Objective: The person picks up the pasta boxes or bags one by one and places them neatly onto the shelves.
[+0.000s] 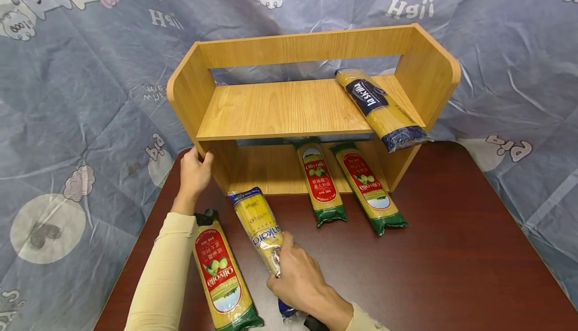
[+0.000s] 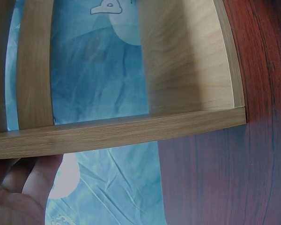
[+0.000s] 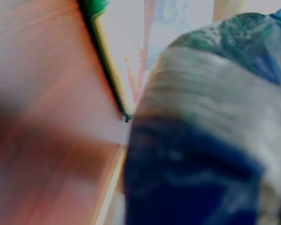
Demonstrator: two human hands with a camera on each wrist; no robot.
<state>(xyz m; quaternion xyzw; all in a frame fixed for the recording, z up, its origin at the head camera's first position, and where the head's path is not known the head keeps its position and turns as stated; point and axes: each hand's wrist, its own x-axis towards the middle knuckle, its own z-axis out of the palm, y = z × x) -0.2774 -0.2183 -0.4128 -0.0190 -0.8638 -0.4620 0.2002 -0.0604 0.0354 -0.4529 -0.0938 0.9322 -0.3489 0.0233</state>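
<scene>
My left hand [image 1: 195, 170] grips the left side panel of a wooden shelf [image 1: 280, 110]. In the left wrist view, the fingers [image 2: 40, 180] lie against the panel's outer face. With my right hand [image 1: 300, 273] I hold a yellow and blue spaghetti packet [image 1: 257, 220] marked "ankara" by its lower part, tilted over the table in front of the shelf. A blurred blue end of a packet [image 3: 192, 173] fills much of the right wrist view. Left of the held packet lies a red-labelled Olivoilà spaghetti packet [image 1: 221, 276], partly behind my left sleeve.
Two more Olivoilà packets [image 1: 321, 183] [image 1: 368, 188] lie on the lower shelf board, their green ends jutting past its front edge. A blue-labelled la Sicilia packet [image 1: 379, 108] rests on the upper board at right, overhanging it. Behind the dark red table [image 1: 451, 240] hangs a patterned cloth [image 1: 90, 95].
</scene>
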